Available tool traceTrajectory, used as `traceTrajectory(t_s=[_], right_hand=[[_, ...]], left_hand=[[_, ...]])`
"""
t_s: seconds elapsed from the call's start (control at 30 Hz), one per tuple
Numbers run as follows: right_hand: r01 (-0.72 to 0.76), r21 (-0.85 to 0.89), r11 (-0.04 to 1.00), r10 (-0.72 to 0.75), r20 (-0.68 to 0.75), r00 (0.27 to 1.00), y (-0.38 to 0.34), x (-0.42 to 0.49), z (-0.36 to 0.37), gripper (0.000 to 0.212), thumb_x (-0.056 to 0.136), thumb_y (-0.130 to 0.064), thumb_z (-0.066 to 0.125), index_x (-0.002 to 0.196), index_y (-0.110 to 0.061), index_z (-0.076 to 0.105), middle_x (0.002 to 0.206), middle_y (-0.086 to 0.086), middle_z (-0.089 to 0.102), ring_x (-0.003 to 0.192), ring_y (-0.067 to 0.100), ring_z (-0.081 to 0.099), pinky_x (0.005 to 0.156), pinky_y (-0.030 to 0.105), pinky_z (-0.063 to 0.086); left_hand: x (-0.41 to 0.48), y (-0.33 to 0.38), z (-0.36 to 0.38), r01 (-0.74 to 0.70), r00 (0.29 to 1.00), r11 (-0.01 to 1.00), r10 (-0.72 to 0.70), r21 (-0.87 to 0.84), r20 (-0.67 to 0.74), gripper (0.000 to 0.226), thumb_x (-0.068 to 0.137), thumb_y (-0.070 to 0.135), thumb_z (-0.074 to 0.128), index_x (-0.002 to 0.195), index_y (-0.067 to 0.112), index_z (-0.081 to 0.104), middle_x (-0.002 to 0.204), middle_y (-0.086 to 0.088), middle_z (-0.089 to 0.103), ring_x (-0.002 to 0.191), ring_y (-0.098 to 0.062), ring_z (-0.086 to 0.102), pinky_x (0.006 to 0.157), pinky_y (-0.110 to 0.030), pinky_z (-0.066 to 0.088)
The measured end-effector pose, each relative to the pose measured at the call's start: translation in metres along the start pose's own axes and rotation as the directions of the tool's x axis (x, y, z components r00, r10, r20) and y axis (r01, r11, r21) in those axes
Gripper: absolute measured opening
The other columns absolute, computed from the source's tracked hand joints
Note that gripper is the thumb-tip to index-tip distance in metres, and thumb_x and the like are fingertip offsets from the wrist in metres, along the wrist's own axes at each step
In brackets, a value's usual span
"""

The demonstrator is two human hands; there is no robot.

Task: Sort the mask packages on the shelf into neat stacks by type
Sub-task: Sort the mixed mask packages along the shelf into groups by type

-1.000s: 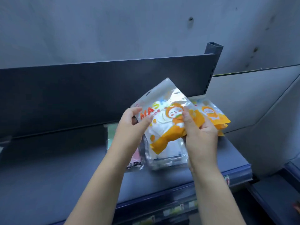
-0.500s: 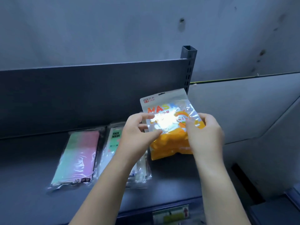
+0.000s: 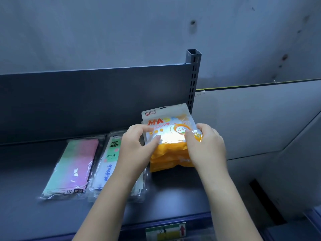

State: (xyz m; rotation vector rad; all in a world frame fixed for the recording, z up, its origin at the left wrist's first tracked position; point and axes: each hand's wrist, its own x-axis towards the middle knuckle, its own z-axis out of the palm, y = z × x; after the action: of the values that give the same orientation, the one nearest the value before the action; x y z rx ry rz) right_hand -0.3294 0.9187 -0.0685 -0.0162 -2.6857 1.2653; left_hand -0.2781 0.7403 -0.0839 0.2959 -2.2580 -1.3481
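A grey wall [image 3: 121, 28] fills the top of the view. Below it stands the dark back panel [image 3: 86, 101] of the shelf [image 3: 26, 214], with a slotted post [image 3: 193, 75] at its right end and a pale panel [image 3: 251, 119] further right.

3 groups of mask packs lie on the shelf in a row. At the left is a green-pink pack [image 3: 73, 166], marked 10 on its near edge, lying flat. Just beside it, on its right, is a white pack [image 3: 109, 160] printed FACE MASK, resting on others of its kind; the left forearm hides its right side. At the right is the orange stack [image 3: 166, 159], its top pack showing the letters MA, a cartoon figure and a glare patch. The stack's far end is near the foot of the post.

Both hands hold the orange stack from opposite sides. The left hand [image 3: 133, 146] curls round its left edge: the thumb presses on the clear front near the glare, and the other fingers bend over the edge at the top. The right hand [image 3: 206, 145] curls round the right edge, thumb on the front beside the cartoon figure, fingers wrapped over the side. The stack lies between the 2 thumbs, its orange near end showing below them.

A green and yellow label [image 3: 165, 231] with a red arrow sits on the shelf's front edge.
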Motion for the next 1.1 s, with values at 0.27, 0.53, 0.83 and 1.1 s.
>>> traceTrajectory(t_s=[0.27, 0.53, 0.83, 1.1], right_hand=[[0.22, -0.178, 0.959, -0.248, -0.16, 0.955, -0.01, -0.016, 0.006, 0.049, 0.096, -0.04, 0.059, 0.136, -0.012, 0.064, 0.136, 0.006, 0.067, 0.146, 0.033, 0.045, 0.122, 0.055, 0.032], [0.477, -0.148, 0.866, -0.482, 0.0, 0.876, -0.039, -0.047, 0.039, 0.061, 0.101, -0.052, 0.042, 0.148, -0.015, 0.056, 0.152, 0.004, 0.057, 0.152, 0.028, 0.04, 0.125, 0.048, 0.03], [0.507, -0.09, 0.857, -0.502, 0.076, 0.861, -0.118, -0.114, 0.116, 0.062, 0.104, -0.05, 0.036, 0.156, -0.018, 0.046, 0.161, 0.001, 0.048, 0.158, 0.022, 0.025, 0.131, 0.042, 0.013], [0.477, 0.001, 0.879, -0.47, 0.173, 0.865, -0.204, -0.209, 0.205, 0.064, 0.106, -0.052, 0.034, 0.162, -0.022, 0.035, 0.167, -0.005, 0.036, 0.16, 0.016, 0.015, 0.13, 0.04, 0.015]], left_hand=[[-0.002, 0.002, -0.005, -0.066, 0.998, 0.997, 0.065, 0.047, 0.018, 0.021, 0.097, 0.047, 0.062, 0.113, 0.035, 0.069, 0.122, 0.022, 0.064, 0.125, 0.0, 0.055, 0.104, -0.028, 0.046], [-0.009, -0.008, -0.045, -0.247, 0.966, 0.855, 0.255, 0.455, 0.045, 0.063, 0.102, 0.059, 0.039, 0.156, 0.027, 0.048, 0.169, 0.01, 0.035, 0.161, -0.015, 0.018, 0.13, -0.046, 0.006], [-0.031, -0.048, -0.175, -0.139, 0.983, 0.733, 0.183, 0.666, 0.004, 0.077, 0.097, 0.069, 0.024, 0.158, 0.027, 0.046, 0.17, 0.007, 0.034, 0.162, -0.018, 0.016, 0.13, -0.046, 0.004], [-0.048, -0.104, -0.325, -0.047, 0.994, 0.651, 0.103, 0.757, -0.027, 0.083, 0.095, 0.073, 0.025, 0.159, 0.025, 0.045, 0.17, 0.005, 0.034, 0.161, -0.023, 0.018, 0.13, -0.05, 0.007]])
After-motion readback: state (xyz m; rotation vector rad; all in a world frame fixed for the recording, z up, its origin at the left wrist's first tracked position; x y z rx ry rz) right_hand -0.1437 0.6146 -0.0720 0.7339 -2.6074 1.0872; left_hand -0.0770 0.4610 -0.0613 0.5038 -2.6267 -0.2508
